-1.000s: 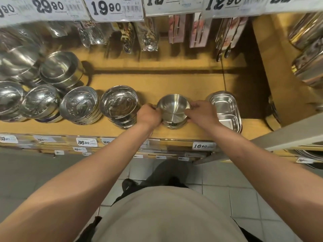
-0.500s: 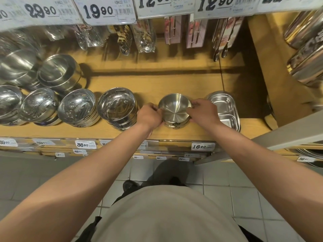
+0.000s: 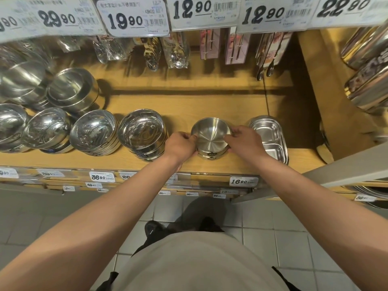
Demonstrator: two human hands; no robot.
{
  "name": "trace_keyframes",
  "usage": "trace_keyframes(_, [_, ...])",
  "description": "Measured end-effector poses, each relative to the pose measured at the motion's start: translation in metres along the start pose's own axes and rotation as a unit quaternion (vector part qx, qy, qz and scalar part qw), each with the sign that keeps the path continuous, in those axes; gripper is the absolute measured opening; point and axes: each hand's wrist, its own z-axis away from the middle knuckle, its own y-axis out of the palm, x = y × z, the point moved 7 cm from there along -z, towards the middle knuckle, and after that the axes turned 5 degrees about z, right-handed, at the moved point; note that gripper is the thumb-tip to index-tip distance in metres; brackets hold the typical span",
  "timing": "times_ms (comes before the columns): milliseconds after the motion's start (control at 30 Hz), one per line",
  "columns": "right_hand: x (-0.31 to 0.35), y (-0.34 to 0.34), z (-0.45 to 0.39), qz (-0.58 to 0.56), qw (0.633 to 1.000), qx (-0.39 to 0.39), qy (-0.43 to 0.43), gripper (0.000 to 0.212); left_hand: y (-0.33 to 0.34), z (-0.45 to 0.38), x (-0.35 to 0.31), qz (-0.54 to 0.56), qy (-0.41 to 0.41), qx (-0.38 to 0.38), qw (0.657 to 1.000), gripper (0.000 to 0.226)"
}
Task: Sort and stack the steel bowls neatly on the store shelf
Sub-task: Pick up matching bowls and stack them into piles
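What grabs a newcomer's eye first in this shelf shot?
Both hands, left hand and right hand, grip a small brushed steel bowl stack at the wooden shelf front. Shiny bowl stacks line up to its left, a divided steel tray sits right, big price tags hang overhead.

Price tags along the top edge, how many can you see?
5 in a row, left to right: 29.90, 19.90, 12.90, 12.90, 22.90. A sixth at far left is cut off.

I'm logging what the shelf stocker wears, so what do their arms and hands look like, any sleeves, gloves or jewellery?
Both forearms are bare up to the frame edges, with no sleeves in view. The left hand and right hand carry no gloves, and no rings, watch or bracelet show. A beige top covers the torso below.
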Motion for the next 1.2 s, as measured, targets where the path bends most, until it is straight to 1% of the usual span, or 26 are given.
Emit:
trace_keyframes(67, [0.003,-0.005,0.002,0.024,1.000,-0.019,-0.004,0.033,-0.003,0.004,-0.002,-0.021,0.009,0.008,1.000,0.024])
trace_keyframes(167, [0.020,-0.018,0.008,0.035,0.997,-0.070,-0.012,0.036,-0.014,0.017,-0.015,-0.063,0.048,0.009,0.997,0.032])
trace_keyframes(233, [0.043,-0.021,0.015,0.023,0.995,-0.084,-0.044,0.040,-0.025,0.030,-0.033,-0.072,0.089,0.011,0.993,0.026])
trace_keyframes(267, [0.057,-0.020,0.019,0.010,0.995,-0.083,-0.058,0.039,-0.032,0.037,-0.043,-0.071,0.108,0.008,0.992,0.022])
trace_keyframes(333, [0.085,-0.012,0.026,-0.036,0.994,-0.075,-0.072,0.031,-0.052,0.051,-0.066,-0.060,0.145,-0.007,0.988,0.022])
trace_keyframes(433, [0.128,0.017,0.034,-0.068,0.995,-0.028,-0.069,0.013,-0.094,0.064,-0.091,-0.012,0.175,-0.039,0.984,0.023])
trace_keyframes(467, [0.142,0.027,0.037,-0.072,0.995,-0.011,-0.075,0.012,-0.112,0.066,-0.096,0.007,0.178,-0.052,0.983,0.025])
trace_keyframes(600, [0.202,0.073,0.054,-0.090,0.987,0.048,-0.125,0.020,-0.197,0.062,-0.089,0.057,0.167,-0.108,0.978,0.030])
trace_keyframes(667, [0.225,0.101,0.059,-0.088,0.985,0.070,-0.134,0.016,-0.242,0.056,-0.074,0.079,0.151,-0.135,0.976,0.022])
trace_keyframes(733, [0.242,0.133,0.061,-0.077,0.985,0.091,-0.128,0.013,-0.284,0.046,-0.053,0.095,0.140,-0.151,0.974,0.011])
trace_keyframes(833, [0.259,0.185,0.060,-0.068,0.986,0.118,-0.100,0.012,-0.337,0.026,-0.025,0.103,0.121,-0.156,0.975,0.022])
trace_keyframes(933, [0.264,0.234,0.063,-0.035,0.988,0.139,-0.061,0.014,-0.377,0.006,-0.006,0.097,0.107,-0.151,0.978,0.020])
trace_keyframes(1000, [0.259,0.256,0.065,-0.005,0.991,0.128,-0.037,0.010,-0.393,-0.007,0.002,0.071,0.097,-0.129,0.984,0.021])
trace_keyframes(1100, [0.248,0.274,0.065,0.086,0.993,0.078,-0.026,0.027,-0.403,-0.024,0.003,0.038,0.089,-0.083,0.992,0.019])
trace_keyframes(1133, [0.241,0.273,0.067,0.098,0.994,0.050,0.001,0.027,-0.404,-0.030,0.003,0.033,0.082,-0.069,0.994,0.018])
trace_keyframes(1200, [0.227,0.272,0.071,0.090,0.995,0.005,0.036,0.020,-0.399,-0.040,0.002,0.020,0.073,-0.043,0.996,0.013])
